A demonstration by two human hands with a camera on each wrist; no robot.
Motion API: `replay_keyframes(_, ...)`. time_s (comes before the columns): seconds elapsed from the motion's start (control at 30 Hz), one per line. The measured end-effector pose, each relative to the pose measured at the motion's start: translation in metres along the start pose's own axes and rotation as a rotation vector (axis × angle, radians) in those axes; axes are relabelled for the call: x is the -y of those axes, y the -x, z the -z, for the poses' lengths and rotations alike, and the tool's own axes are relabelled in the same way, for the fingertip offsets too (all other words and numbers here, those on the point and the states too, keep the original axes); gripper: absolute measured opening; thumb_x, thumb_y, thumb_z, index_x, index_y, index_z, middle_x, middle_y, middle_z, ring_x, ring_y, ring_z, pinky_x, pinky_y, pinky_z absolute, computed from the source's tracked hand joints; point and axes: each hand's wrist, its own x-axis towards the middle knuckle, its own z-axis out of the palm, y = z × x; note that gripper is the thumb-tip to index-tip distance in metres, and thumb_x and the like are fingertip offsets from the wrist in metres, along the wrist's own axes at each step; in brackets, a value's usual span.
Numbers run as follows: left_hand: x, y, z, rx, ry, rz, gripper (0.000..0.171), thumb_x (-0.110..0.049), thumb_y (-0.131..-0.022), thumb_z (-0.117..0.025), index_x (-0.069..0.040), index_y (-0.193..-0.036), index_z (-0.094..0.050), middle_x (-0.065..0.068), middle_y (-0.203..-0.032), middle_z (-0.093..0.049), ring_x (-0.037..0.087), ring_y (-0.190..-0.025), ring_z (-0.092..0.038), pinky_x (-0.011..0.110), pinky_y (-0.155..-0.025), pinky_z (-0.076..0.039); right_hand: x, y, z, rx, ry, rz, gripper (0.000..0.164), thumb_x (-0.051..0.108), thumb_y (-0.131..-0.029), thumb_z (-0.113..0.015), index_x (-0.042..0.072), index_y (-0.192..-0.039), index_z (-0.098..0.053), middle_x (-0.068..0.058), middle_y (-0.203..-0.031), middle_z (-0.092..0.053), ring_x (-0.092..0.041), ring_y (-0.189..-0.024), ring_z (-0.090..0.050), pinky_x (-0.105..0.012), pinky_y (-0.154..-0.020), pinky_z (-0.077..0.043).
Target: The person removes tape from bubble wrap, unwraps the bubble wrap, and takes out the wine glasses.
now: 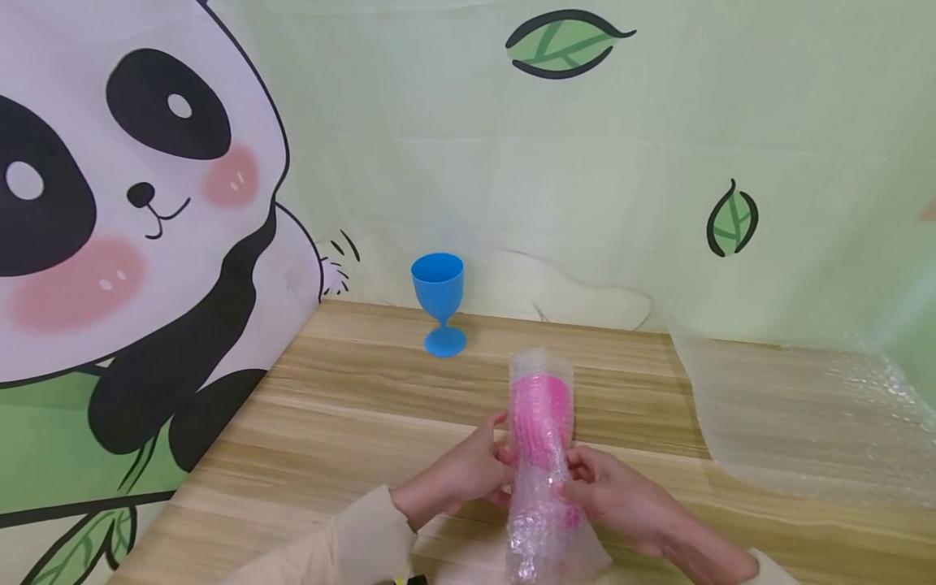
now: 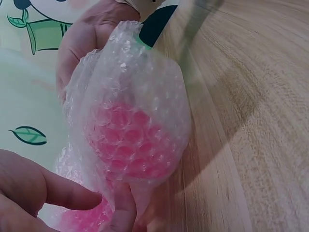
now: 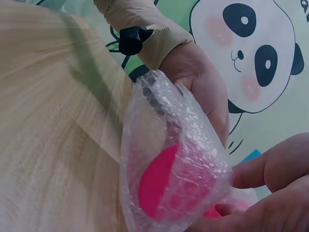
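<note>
A pink goblet [image 1: 544, 414] is rolled in clear bubble wrap [image 1: 530, 536] and lies lengthwise before me, cup end away. My left hand [image 1: 475, 463] grips the roll from the left side, around the lower cup. From the right, my right hand [image 1: 621, 491] pinches it near the stem, thumb on top. In both wrist views the goblet's round pink foot [image 2: 130, 140] shows inside the open-ended wrap, whose loose edge extends past the foot [image 3: 159, 183]. Behind the roll and to its left, a blue goblet [image 1: 439, 284] stands upright, unwrapped.
A flat sheet of bubble wrap [image 1: 797, 422] spreads over the right side of the wooden table [image 1: 351, 390]. A printed cloth [image 1: 439, 138] with a panda and leaves hangs at the back and left. A small black object [image 1: 417, 580] shows by the left sleeve.
</note>
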Motion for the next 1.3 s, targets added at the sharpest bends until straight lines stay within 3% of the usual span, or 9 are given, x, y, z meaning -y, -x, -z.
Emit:
replay_keyframes(0.27, 0.001, -0.001, 0.001, -0.008, -0.052, -0.012, 0.073, 0.016, -0.088, -0.066, 0.01, -0.151, -0.03, 0.02, -0.1, -0.065, 0.027, -0.082, -0.069, 0.044, -0.071, -0.063, -0.007, -0.001, 0.0, 0.039, -0.141, 0.004, 0.045, -0.001, -0.104, -0.046, -0.02, -0.142, -0.03, -0.018, -0.121, -0.054, -0.022, -0.111, -0.057, -0.032, -0.096, -0.052)
replay_keyframes(0.5, 0.001, -0.003, 0.001, -0.041, -0.221, -0.019, 0.075, 0.006, -0.09, -0.073, -0.003, -0.155, -0.037, 0.013, -0.091, -0.064, 0.02, -0.07, -0.059, 0.031, -0.058, -0.053, -0.013, 0.0, 0.003, -0.022, -0.178, -0.031, 0.037, -0.001, -0.103, -0.044, -0.015, -0.136, -0.039, -0.017, -0.122, -0.058, -0.023, -0.112, -0.06, -0.035, -0.099, -0.052)
replay_keyframes(0.67, 0.001, -0.001, -0.002, -0.022, -0.197, 0.006, 0.076, 0.004, -0.093, -0.07, -0.007, -0.158, -0.032, 0.016, -0.097, -0.065, 0.022, -0.074, -0.065, 0.037, -0.063, -0.059, -0.017, 0.001, 0.003, -0.052, -0.171, -0.022, 0.035, 0.0, -0.103, -0.047, -0.014, -0.134, -0.041, -0.017, -0.119, -0.06, -0.023, -0.11, -0.062, -0.035, -0.097, -0.053)
replay_keyframes(0.8, 0.002, -0.002, -0.004, -0.015, -0.147, 0.004, 0.076, 0.01, -0.092, -0.066, -0.005, -0.157, -0.029, 0.02, -0.1, -0.064, 0.028, -0.079, -0.069, 0.043, -0.066, -0.062, -0.016, 0.0, -0.001, -0.197, -0.033, -0.013, 0.041, -0.002, -0.095, -0.061, -0.016, -0.13, -0.043, -0.019, -0.118, -0.06, -0.024, -0.104, -0.062, -0.034, -0.089, -0.056)
replay_keyframes(0.9, 0.003, -0.003, -0.005, -0.019, -0.132, 0.009, 0.077, 0.013, -0.09, -0.065, -0.005, -0.155, -0.029, 0.021, -0.102, -0.064, 0.031, -0.081, -0.07, 0.043, -0.065, -0.063, -0.011, 0.0, -0.005, -0.368, 0.162, 0.002, 0.044, -0.005, -0.083, -0.075, -0.01, -0.119, -0.05, -0.016, -0.107, -0.058, -0.022, -0.094, -0.059, -0.029, -0.076, -0.056)
replay_keyframes(0.97, 0.003, -0.004, -0.007, -0.027, -0.136, 0.013, 0.078, 0.014, -0.089, -0.065, -0.005, -0.155, -0.028, 0.023, -0.105, -0.064, 0.031, -0.082, -0.07, 0.043, -0.065, -0.063, -0.008, 0.0, -0.005, -0.43, 0.291, 0.042, 0.043, -0.007, -0.076, -0.08, -0.004, -0.109, -0.052, -0.011, -0.096, -0.056, -0.02, -0.086, -0.055, -0.025, -0.068, -0.052)
replay_keyframes(1.17, 0.005, -0.007, -0.011, -0.056, -0.164, 0.017, 0.078, 0.014, -0.088, -0.064, -0.006, -0.154, -0.027, 0.021, -0.106, -0.063, 0.026, -0.074, -0.066, 0.035, -0.056, -0.058, -0.005, 0.004, -0.003, -0.379, 0.602, 0.26, 0.026, -0.01, -0.076, -0.08, 0.007, -0.089, -0.065, 0.0, -0.082, -0.053, -0.01, -0.075, -0.05, -0.022, -0.062, -0.048)
replay_keyframes(1.3, 0.005, -0.007, -0.014, -0.072, -0.183, 0.011, 0.078, 0.015, -0.086, -0.065, -0.006, -0.153, -0.029, 0.017, -0.099, -0.061, 0.021, -0.064, -0.059, 0.027, -0.049, -0.051, -0.004, 0.007, -0.003, -0.363, 0.728, 0.301, 0.022, -0.007, -0.079, -0.08, 0.012, -0.087, -0.073, 0.004, -0.082, -0.058, -0.007, -0.076, -0.052, -0.023, -0.062, -0.05)
